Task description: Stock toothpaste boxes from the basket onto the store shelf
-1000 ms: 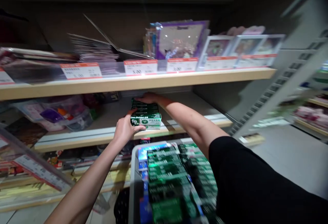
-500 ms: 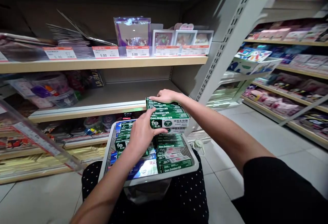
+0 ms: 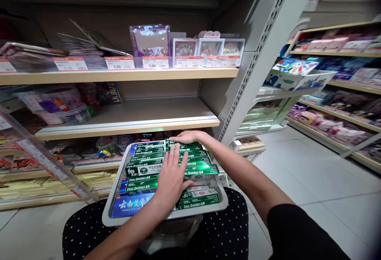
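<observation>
My left hand lies along the left side of a row of green toothpaste boxes, fingers stretched over them and thumb at the near end. At the far end, my right hand has its fingers laid across the same row, so the boxes sit between both hands. This row is low over the right half of a grey-rimmed basket resting on my lap. More green toothpaste boxes fill its left half, with a blue box at the near left. Whether the row touches the basket floor is hidden.
A shelf board stands in front, with plastic tubs at its left end. Above it, a shelf with price tags carries small packaged goods. A metal upright rises at the right, beside a tiled floor.
Both hands have lowered the row of green toothpaste boxes into the basket's right half. The row now lies more level, and the basket appears tipped further toward the camera.
</observation>
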The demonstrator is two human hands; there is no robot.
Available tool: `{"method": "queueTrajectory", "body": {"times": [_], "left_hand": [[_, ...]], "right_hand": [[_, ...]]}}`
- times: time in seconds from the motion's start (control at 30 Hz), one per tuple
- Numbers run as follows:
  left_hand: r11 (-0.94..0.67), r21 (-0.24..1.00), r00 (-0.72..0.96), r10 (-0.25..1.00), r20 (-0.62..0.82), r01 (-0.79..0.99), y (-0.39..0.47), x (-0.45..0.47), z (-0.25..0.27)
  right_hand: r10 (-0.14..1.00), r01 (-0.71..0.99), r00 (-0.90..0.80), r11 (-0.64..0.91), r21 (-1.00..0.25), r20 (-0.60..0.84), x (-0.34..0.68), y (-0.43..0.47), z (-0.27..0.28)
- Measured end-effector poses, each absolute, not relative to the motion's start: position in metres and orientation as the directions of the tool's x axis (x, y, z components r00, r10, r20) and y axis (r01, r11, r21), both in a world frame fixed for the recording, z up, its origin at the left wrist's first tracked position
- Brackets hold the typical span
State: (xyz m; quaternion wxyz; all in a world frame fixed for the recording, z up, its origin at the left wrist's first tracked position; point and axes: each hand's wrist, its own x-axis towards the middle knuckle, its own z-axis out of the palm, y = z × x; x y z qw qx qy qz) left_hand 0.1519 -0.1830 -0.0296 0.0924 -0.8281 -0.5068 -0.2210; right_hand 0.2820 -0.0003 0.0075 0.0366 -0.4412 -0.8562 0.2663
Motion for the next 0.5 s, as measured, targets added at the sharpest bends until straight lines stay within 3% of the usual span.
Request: {"method": "queueTrajectory", "body": {"times": [0.1, 0.23, 0.4, 0.5], "left_hand": [[-0.586, -0.010, 0.535, 0.732, 0.421, 0.810, -0.189, 0.148, -0.033], [-0.644, -0.069, 0.613, 0.683, 0.397, 0.762, -0.201, 0.139, -0.052], [-0.667, -0.143, 0.658, 0.634, 0.405, 0.731, -0.212, 0.126, -0.078], [-0.677, -0.092, 0.649, 0.646, 0.402, 0.730, -0.214, 0.124, -0.088]], "right_hand": [[0.746, 0.754, -0.620, 0.482, -0.445, -0.242, 0.277, -0.011, 0.011], [0.782, 0.734, -0.616, 0.527, -0.428, -0.095, 0.281, -0.029, 0.012], [0.813, 0.700, -0.570, 0.404, -0.589, -0.121, 0.306, -0.023, 0.007], [0.830, 0.663, -0.541, 0.326, -0.673, -0.131, 0.316, -0.018, 0.004]]}}
